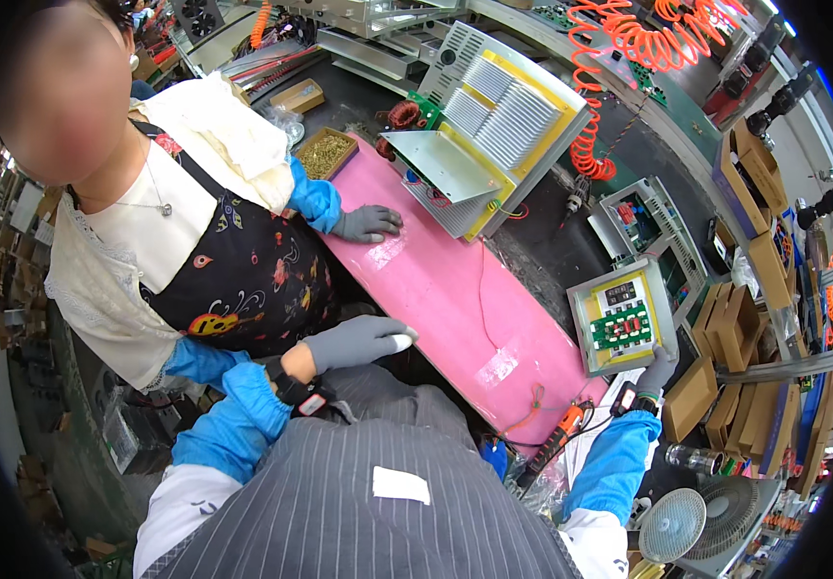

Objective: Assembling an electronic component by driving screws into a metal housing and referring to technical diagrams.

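Observation:
My right hand [657, 372], in a grey glove, grips the lower right edge of a pale metal panel [585, 333]. A green circuit board [621, 328] and a dark display module [620, 293] are fixed to the panel's face. The fingers behind the panel are partly hidden. My left hand [359, 342], also gloved, is in front of my body near the edge of the pink mat [436, 318]. Its fingers are stretched out and nothing shows in them. An orange-and-black power screwdriver [561, 432] lies between my right forearm and the mat.
At left a co-worker's gloved hand [366, 224] rests on the mat. A large housing with a finned heatsink [503, 111] stands at the back beside a box of brass-coloured screws [327, 154]. An orange coiled hose [585, 116] hangs above. Cardboard boxes [730, 328] and fans [672, 526] stand right.

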{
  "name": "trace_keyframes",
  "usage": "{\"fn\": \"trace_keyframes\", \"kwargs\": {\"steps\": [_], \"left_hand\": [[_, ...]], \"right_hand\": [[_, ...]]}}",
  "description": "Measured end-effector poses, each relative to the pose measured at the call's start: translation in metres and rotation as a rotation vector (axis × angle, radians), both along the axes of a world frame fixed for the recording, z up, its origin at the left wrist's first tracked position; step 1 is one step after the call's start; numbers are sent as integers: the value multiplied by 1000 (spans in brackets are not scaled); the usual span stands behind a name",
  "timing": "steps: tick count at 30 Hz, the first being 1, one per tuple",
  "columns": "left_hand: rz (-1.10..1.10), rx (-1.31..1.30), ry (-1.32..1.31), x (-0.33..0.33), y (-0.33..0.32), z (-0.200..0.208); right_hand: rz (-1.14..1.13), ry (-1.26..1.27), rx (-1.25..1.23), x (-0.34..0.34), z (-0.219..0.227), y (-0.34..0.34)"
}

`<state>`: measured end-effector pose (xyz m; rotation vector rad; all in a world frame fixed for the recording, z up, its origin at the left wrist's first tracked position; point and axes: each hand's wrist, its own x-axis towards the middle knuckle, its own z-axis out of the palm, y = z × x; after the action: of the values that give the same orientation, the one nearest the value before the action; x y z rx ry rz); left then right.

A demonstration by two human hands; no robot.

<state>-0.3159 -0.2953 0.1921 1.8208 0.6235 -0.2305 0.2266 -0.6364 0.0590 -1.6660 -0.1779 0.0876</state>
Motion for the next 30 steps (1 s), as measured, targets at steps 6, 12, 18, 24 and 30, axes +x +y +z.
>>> {"fn": "trace_keyframes", "kwargs": {"steps": [6, 12, 18, 24, 30], "left_hand": [[-122, 48, -35, 38, 42, -37], [-90, 39, -114, 58, 83, -46], [-90, 16, -170, 72, 97, -63], [2, -19, -134, 65, 81, -62], [40, -15, -107, 64, 63, -56]], "right_hand": [[167, 129, -53, 15, -5, -11], [68, 171, -92, 4, -2, 3], [-29, 185, -62, 12, -12, -17], [0, 261, -59, -4, 3, 10], [-7, 181, -31, 0, -2, -7]]}}
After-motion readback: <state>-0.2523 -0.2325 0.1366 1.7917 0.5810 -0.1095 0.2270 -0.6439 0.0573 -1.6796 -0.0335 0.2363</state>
